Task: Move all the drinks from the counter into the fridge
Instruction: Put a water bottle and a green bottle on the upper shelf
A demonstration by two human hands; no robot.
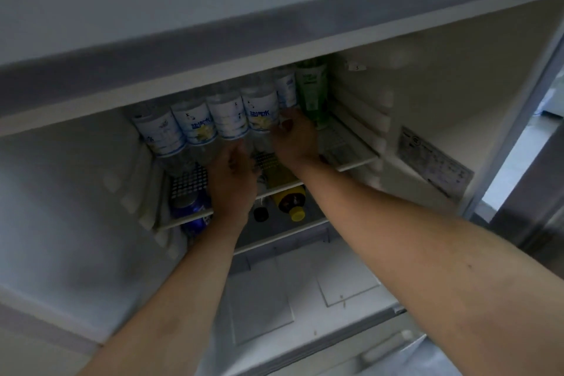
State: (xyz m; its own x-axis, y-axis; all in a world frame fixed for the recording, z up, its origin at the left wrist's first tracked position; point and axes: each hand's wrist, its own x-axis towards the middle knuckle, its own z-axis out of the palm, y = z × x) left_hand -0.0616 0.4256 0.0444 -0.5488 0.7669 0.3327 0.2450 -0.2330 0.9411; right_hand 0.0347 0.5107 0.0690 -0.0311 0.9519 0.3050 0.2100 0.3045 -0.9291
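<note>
Several water bottles (pixel 195 125) with white and blue labels stand in a row on the fridge's upper wire shelf (pixel 345 145). A green bottle (pixel 312 91) stands at the right end of the row. My right hand (pixel 294 139) reaches in and grips a water bottle (pixel 261 113) near the right of the row, thumb against its label. My left hand (pixel 233 181) reaches up under the shelf's front, and its fingertips meet the clear lower part of a middle bottle (pixel 227 114). Blur hides how those fingers lie.
Below the wire shelf stand a yellow bottle (pixel 288 200), a small black-capped bottle (pixel 261 214) and a blue can (pixel 189 204). A glass cover (pixel 305 299) lies over the drawer beneath. The fridge's right wall carries a sticker (pixel 436 162).
</note>
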